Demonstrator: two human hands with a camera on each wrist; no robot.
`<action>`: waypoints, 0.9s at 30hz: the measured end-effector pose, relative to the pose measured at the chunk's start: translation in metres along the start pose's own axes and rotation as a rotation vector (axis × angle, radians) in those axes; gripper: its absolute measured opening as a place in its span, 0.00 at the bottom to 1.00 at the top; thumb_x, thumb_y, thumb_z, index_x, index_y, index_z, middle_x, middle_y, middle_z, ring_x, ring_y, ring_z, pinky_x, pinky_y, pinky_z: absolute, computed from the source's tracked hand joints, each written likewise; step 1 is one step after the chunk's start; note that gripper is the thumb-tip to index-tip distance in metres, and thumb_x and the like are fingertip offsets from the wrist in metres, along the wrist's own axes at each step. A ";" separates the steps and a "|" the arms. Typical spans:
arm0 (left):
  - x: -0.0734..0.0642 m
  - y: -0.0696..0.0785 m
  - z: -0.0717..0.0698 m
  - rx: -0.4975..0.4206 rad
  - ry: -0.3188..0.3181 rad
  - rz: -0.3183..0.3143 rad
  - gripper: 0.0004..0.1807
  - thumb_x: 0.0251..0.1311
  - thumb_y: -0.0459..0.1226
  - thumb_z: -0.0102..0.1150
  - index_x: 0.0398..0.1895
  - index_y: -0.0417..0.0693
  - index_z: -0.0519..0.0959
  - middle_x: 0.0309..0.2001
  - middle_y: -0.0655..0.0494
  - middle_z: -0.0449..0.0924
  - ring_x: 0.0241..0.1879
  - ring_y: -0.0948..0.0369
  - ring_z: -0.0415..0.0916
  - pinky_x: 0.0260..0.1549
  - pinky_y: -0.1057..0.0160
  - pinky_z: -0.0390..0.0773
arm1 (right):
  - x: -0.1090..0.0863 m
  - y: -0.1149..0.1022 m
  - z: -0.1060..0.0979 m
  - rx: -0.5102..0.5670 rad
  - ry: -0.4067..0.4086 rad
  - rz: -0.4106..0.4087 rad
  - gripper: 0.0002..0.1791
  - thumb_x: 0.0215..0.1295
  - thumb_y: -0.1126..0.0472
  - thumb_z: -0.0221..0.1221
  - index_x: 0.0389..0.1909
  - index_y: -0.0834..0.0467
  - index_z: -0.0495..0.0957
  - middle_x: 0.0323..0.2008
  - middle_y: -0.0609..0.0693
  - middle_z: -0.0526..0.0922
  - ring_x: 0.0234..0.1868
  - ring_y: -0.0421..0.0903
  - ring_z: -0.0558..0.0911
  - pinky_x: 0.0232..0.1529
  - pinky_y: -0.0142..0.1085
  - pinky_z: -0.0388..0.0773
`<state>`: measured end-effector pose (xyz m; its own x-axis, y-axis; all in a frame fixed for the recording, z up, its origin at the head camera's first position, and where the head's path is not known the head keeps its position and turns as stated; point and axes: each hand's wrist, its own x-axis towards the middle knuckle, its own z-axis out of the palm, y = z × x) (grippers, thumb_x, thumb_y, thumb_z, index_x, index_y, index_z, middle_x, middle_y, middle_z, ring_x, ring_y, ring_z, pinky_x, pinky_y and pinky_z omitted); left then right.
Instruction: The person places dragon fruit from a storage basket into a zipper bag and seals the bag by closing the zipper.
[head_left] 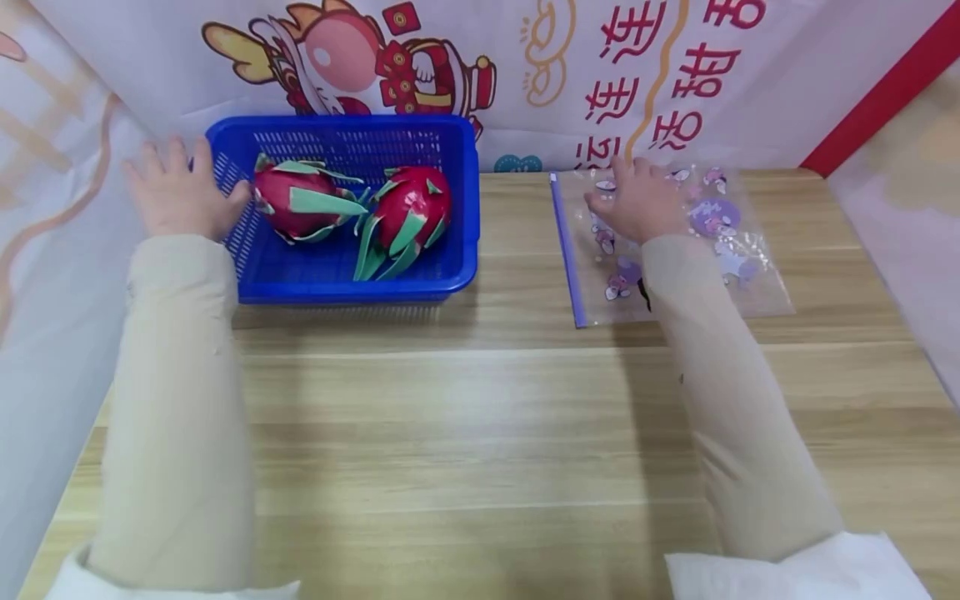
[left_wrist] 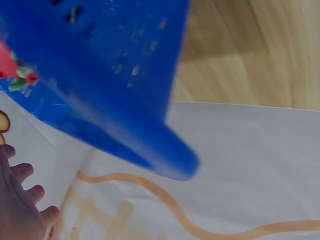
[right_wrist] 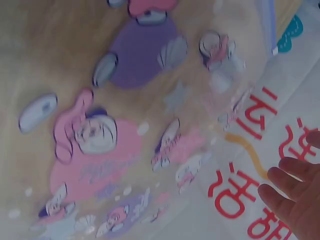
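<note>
Two red dragon fruits with green scales, one on the left (head_left: 277, 193) and one on the right (head_left: 414, 200), lie inside a blue plastic basket (head_left: 337, 292). My left hand (head_left: 180, 193) is at the basket's left side with its fingers spread. In the left wrist view, the fingers are apart from the blue rim (left_wrist: 115, 115). A clear zip bag (head_left: 750, 279) with purple and pink cartoon prints lies flat, its purple zip edge facing the basket. Over this bag is my right hand (head_left: 645, 200), fingers extended and holding nothing; whether it touches the plastic cannot be told.
The wooden table (head_left: 465, 433) extends in front of the basket and bag. Behind them rises a white printed sheet (head_left: 480, 50) with a cartoon figure and red characters. Another white sheet (head_left: 52, 250) borders the left side, and a red strip (head_left: 885, 92) stands at back right.
</note>
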<state>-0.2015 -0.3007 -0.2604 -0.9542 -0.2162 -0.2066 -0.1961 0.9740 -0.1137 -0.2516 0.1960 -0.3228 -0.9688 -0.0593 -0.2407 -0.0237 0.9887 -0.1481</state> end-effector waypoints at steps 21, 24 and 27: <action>-0.013 -0.036 0.039 -0.086 -0.022 -0.061 0.45 0.69 0.56 0.30 0.73 0.33 0.30 0.70 0.22 0.30 0.70 0.28 0.32 0.66 0.29 0.42 | -0.008 -0.010 0.048 -0.016 -0.112 -0.165 0.37 0.70 0.42 0.44 0.72 0.60 0.52 0.70 0.70 0.54 0.68 0.70 0.59 0.66 0.65 0.57; -0.011 -0.037 0.043 -0.090 -0.038 -0.081 0.45 0.69 0.56 0.29 0.73 0.34 0.28 0.69 0.20 0.32 0.68 0.27 0.39 0.65 0.29 0.47 | -0.009 -0.011 0.053 -0.014 -0.090 -0.168 0.37 0.69 0.41 0.46 0.70 0.61 0.56 0.68 0.70 0.57 0.65 0.70 0.63 0.64 0.64 0.61; -0.009 -0.038 0.045 -0.097 -0.058 -0.102 0.45 0.70 0.55 0.29 0.72 0.35 0.25 0.67 0.17 0.36 0.62 0.25 0.48 0.61 0.30 0.54 | -0.009 -0.014 0.055 -0.026 -0.089 -0.173 0.39 0.67 0.37 0.46 0.69 0.60 0.57 0.67 0.70 0.58 0.65 0.68 0.63 0.63 0.63 0.62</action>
<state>-0.1753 -0.3385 -0.2983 -0.9141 -0.3156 -0.2546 -0.3152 0.9480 -0.0433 -0.2289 0.1747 -0.3717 -0.9239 -0.2399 -0.2981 -0.1958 0.9657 -0.1703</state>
